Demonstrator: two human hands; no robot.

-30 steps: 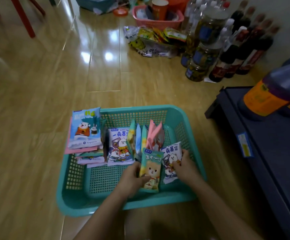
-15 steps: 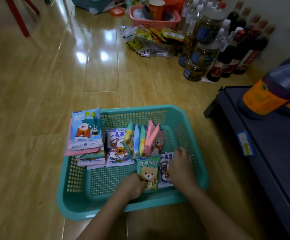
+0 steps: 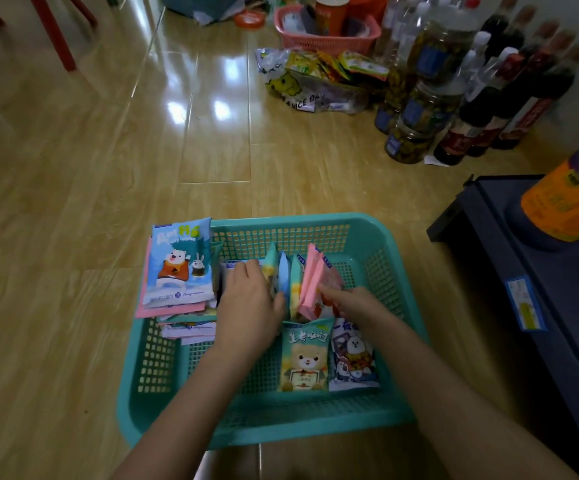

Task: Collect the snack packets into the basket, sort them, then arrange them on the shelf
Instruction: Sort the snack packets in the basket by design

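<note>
Left hand (image 3: 246,303) is palm-down inside the teal basket (image 3: 367,230), fingers spread fairly wide and laid flat over a packet near the basket's left side; can't tell whether it's actually gripping it. Right hand (image 3: 354,303) comes in from the right with fingers pinched narrow against the pink packets (image 3: 310,282), which stand on edge in a row with a few blue and yellow packets (image 3: 286,278) around the basket's middle, toward the far wall. Just in front of that row, near the basket's front edge, a green bear packet (image 3: 303,355) and a white bunny packet (image 3: 352,355) lie flat side by side, touching. A stack of flat packets with a blue polar-bear packet (image 3: 180,261) on top hangs over the basket's far-left corner. Everything sits on the wooden floor (image 3: 73,202), with a dark shelf (image 3: 558,306) just to the right.
</note>
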